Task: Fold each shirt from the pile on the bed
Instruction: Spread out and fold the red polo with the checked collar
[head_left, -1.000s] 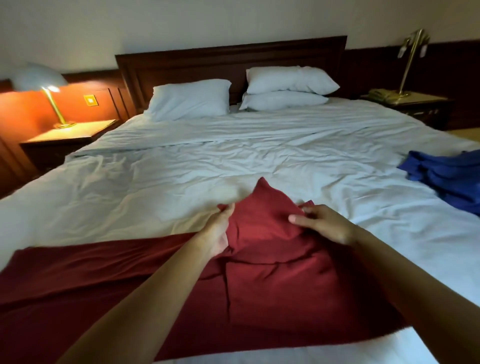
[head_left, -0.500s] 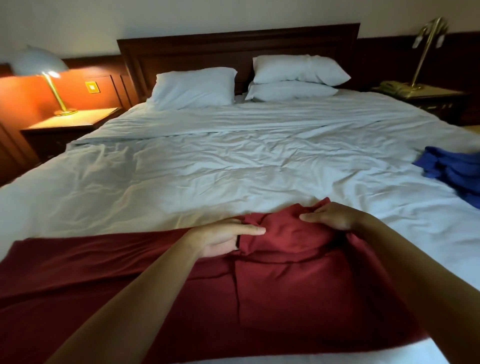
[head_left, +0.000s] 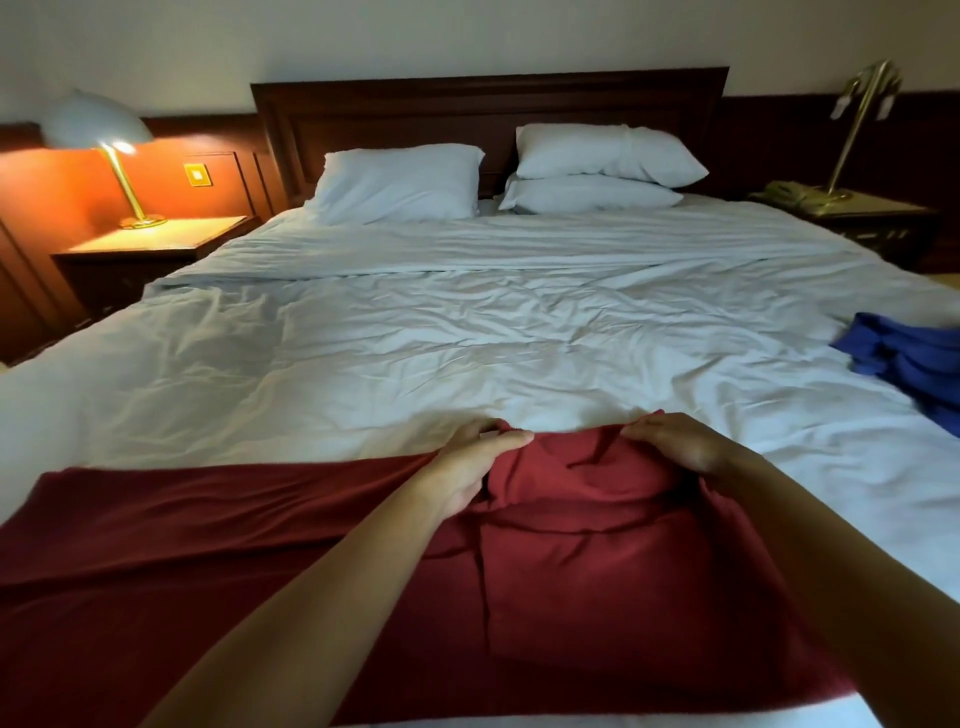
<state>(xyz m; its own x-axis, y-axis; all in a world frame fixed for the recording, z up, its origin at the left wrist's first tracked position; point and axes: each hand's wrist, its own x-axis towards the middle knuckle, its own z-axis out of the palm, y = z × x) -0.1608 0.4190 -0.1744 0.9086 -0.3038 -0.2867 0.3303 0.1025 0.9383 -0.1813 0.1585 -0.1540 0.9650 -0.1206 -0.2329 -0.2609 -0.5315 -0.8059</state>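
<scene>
A wide bed (head_left: 467, 338) with a creased white duvet fills most of the view, backed by a dark wooden headboard (head_left: 467, 109). A dark red runner (head_left: 182, 545) crosses its near end from edge to edge. On the right half of that runner lies the red shirt (head_left: 582, 561), nearly the same colour as the cloth beneath, partly folded into a rough rectangle, with its far end raised in a soft roll at the line where runner meets duvet. Both bare forearms reach forward from the bottom of the view and converge on that raised end. The left hand (head_left: 467, 462) grips the left corner of the roll, with the thumb laid across the top pointing right and the fingers curled down behind the cloth. The right hand (head_left: 675, 441) sits palm down on the right corner, knuckles up, its fingers bent over the edge and holding the fabric; the fingertips are hidden in the fold. The two hands are apart, with the bunched red cloth between them. Far out at the right edge of the duvet lies a rumpled heap of blue shirts (head_left: 914, 358), well apart from the hands. At the head of the bed, one white pillow (head_left: 400, 184) lies on the left and two stacked pillows (head_left: 602, 166) on the right. A lit lamp (head_left: 98, 130) stands on the left bedside counter (head_left: 156, 244), and an unlit brass lamp (head_left: 862, 104) stands on the right.
</scene>
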